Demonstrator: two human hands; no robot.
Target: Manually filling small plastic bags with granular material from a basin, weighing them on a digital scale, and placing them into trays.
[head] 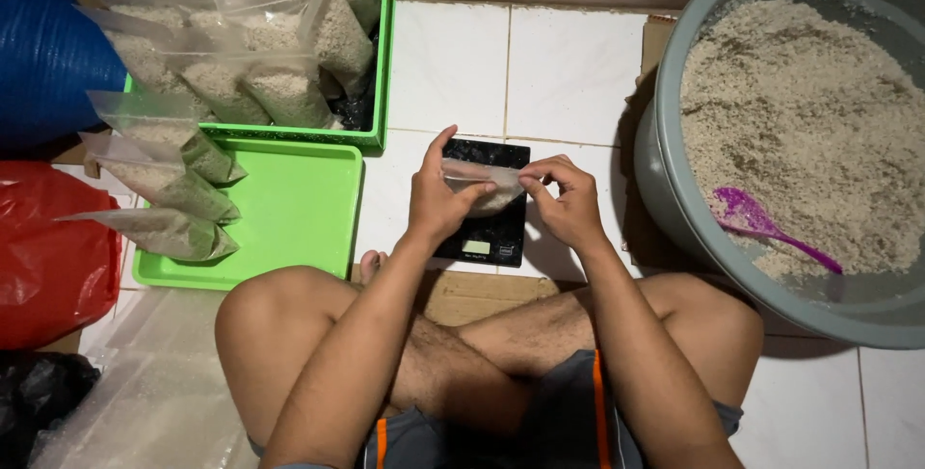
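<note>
1. From the head camera I look down at crossed bare legs on a white tiled floor (568,64), with both hands raised over a black kitchen scale (491,228).
2. My left hand (436,201) has its grip closed on one end of a small clear bag (482,185) partly filled with pale grain; the thumb points up.
3. My right hand (568,201) pinches the other end of the same bag between thumb and fingertips, so both grips are shut on it.
4. The bag sits between the two hands, just above the scale; I cannot tell whether it touches the scale's top.
5. To the right stands a large grey tub (665,170) heaped with the same grain, and a purple scoop (761,223) lies in it.
6. To the left is a flat green tray (289,209) bearing three filled bags (173,189) on its left edge.
7. Behind it, a green basket (378,74) holds more filled bags.
8. A red plastic sack (48,257) and a blue sack (43,45) lie at the far left.
</note>
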